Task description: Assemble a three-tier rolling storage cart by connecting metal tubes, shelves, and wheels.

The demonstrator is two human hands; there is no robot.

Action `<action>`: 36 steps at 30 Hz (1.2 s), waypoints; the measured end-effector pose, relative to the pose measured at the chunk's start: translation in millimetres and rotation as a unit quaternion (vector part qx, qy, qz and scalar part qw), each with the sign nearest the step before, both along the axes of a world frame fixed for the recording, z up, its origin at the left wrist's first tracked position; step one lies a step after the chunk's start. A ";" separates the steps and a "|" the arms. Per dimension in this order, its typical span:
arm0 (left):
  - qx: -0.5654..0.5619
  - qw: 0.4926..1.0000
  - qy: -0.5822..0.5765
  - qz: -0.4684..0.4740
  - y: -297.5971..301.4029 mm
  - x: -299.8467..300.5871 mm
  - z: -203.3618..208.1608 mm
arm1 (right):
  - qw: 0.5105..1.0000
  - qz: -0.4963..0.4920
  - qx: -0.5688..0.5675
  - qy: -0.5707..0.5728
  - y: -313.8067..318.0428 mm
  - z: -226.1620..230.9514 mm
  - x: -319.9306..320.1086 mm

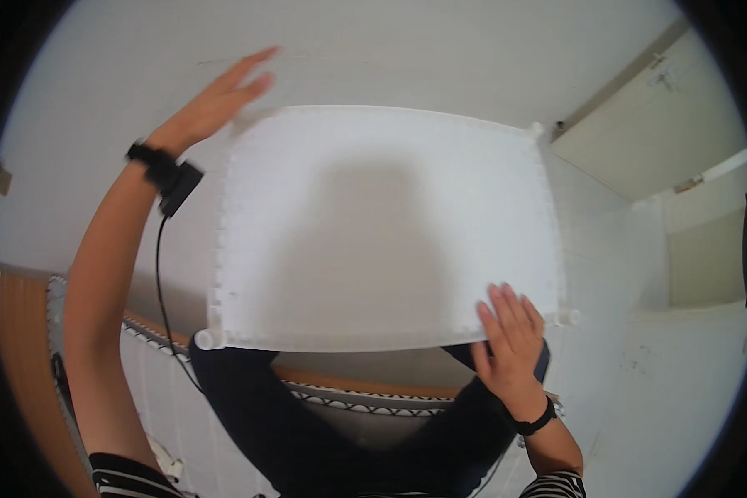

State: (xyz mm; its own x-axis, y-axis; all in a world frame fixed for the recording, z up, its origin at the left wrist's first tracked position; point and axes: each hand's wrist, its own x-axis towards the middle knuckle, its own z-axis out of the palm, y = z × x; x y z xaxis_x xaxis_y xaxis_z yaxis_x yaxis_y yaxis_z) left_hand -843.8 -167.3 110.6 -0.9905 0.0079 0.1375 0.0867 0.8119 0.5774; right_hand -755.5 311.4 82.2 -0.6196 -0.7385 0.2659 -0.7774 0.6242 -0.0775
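Two hands (513, 344) (222, 95), right on white panel (373, 224), left near corner (249, 119)

Text: none legible | labels: none | numbers, signs: none

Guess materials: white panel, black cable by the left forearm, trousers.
Panel: likely moulded plastic, white, matte to satin; the round corner fittings look formed in the same material.
Cable: probably a plastic or rubber sheath, smooth black; it hangs in a loose curve.
Trousers: fabric, dark and matte, fitting round the legs; fibre can't be told.
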 end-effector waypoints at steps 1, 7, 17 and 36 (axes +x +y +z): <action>0.056 0.997 0.023 0.040 -1.9 18.2 -0.3 | 1.000 -0.003 0.010 0.005 -1.9 5.7 -0.5; 0.288 0.951 -0.051 0.104 19.3 80.5 -64.5 | 0.988 0.053 0.072 -0.129 7.4 83.9 -24.1; 0.464 0.876 0.064 0.113 29.0 57.8 -90.8 | 0.953 -0.188 0.118 -0.205 41.0 115.3 -228.3; 0.479 0.843 0.191 0.155 11.8 35.1 -128.4 | 0.969 -0.078 0.063 -0.226 -55.3 40.1 -314.1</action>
